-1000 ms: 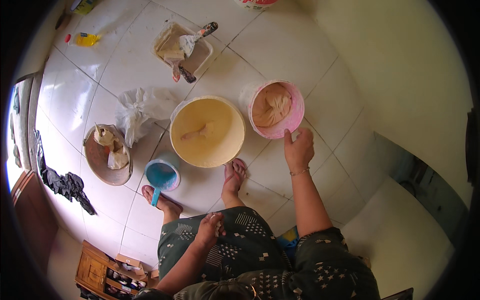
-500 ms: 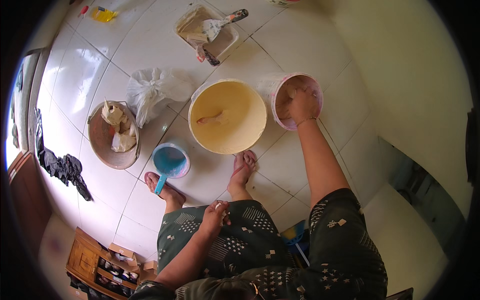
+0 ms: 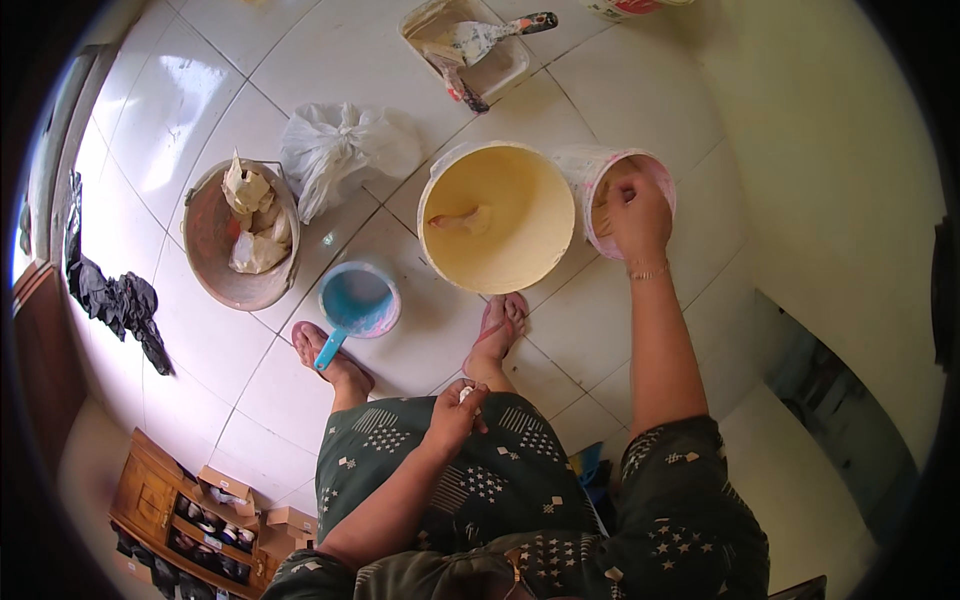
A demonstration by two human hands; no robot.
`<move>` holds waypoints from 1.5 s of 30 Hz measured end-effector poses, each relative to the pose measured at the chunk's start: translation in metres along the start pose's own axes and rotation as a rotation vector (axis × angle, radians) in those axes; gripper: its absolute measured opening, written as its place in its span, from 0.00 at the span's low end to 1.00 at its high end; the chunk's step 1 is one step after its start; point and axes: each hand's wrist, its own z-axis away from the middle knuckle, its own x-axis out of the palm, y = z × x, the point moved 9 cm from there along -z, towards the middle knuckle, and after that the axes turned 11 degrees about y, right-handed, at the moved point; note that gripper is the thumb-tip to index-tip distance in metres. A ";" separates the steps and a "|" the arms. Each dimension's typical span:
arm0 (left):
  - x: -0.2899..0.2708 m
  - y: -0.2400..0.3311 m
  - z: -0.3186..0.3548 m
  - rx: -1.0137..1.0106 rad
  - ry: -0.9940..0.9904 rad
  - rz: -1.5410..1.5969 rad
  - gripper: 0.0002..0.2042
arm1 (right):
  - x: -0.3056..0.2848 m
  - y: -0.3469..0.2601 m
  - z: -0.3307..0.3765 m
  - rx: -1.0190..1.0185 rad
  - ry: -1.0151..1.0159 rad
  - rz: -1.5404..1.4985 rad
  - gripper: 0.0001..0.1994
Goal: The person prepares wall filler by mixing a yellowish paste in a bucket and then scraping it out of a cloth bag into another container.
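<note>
My right hand point(image 3: 643, 222) is at the mouth of a small pink-rimmed white bucket point(image 3: 668, 178) with brownish contents. Its fingers are drawn together, and whatever they hold is hidden. Above my lap, my left hand point(image 3: 452, 420) is closed around a small white lump point(image 3: 466, 394) that looks like crumpled paper or cloth. Between my feet and the far tools stands a large tub point(image 3: 530, 262), coated inside with cream-coloured paste. A brownish tool handle point(image 3: 452, 220) pokes out of that paste.
A blue dipper point(image 3: 342, 305) stands near my left foot. Left of it are a bucket of torn wrappings point(image 3: 212, 265) and a tied white plastic bag point(image 3: 335, 150). Farther off, a tray point(image 3: 520, 68) holds putty knives. A black cloth or bag point(image 3: 120, 305) lies far left; a wall point(image 3: 820, 150) rises right.
My right hand has lifted from deep inside the pink-rimmed bucket toward its mouth, fingers now drawn together. My left hand stays closed over my lap. The whole view has shifted slightly.
</note>
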 end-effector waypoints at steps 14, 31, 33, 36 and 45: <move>0.005 -0.003 0.006 0.086 -0.032 -0.045 0.11 | 0.185 -0.104 0.100 -0.239 -0.637 0.017 0.17; -0.012 0.010 0.012 0.157 -0.015 -0.063 0.11 | 0.171 -0.107 0.079 -0.220 -0.324 0.050 0.13; -0.013 0.013 0.013 0.143 -0.016 -0.066 0.11 | 0.141 -0.100 0.073 -0.213 -0.196 -0.002 0.11; -0.016 0.014 0.012 0.104 -0.005 -0.050 0.11 | 0.108 -0.100 0.067 -0.296 -0.002 -0.061 0.08; -0.020 0.025 0.010 0.151 -0.002 -0.075 0.09 | 0.141 -0.111 0.078 -0.256 -0.284 0.304 0.12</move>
